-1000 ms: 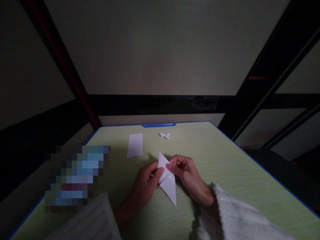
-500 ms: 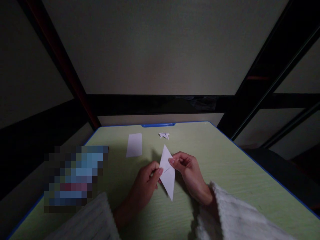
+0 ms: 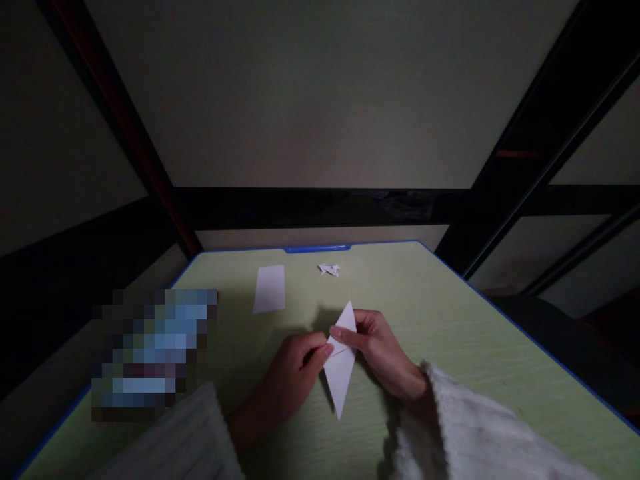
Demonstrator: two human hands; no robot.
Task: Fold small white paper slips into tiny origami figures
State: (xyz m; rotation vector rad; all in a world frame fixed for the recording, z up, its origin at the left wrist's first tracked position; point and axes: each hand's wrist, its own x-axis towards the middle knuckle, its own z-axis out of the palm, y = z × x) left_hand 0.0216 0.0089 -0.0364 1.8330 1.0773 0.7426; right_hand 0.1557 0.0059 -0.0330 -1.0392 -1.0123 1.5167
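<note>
A white paper folded into a long kite shape stands tilted over the pale green table, one point up and one point toward me. My left hand pinches its left edge with thumb and fingers. From the right, my right hand pinches the same middle part. Both wrists wear white knitted sleeves.
A flat white rectangular sheet lies farther back on the left. A small folded paper figure sits near the table's far blue edge. A blurred patch covers the left side. Dark metal bars rise behind the table.
The folded paper has turned clockwise: its upper point swung to the right and its lower point toward the middle. Both hands kept their pinch and shifted slightly right.
</note>
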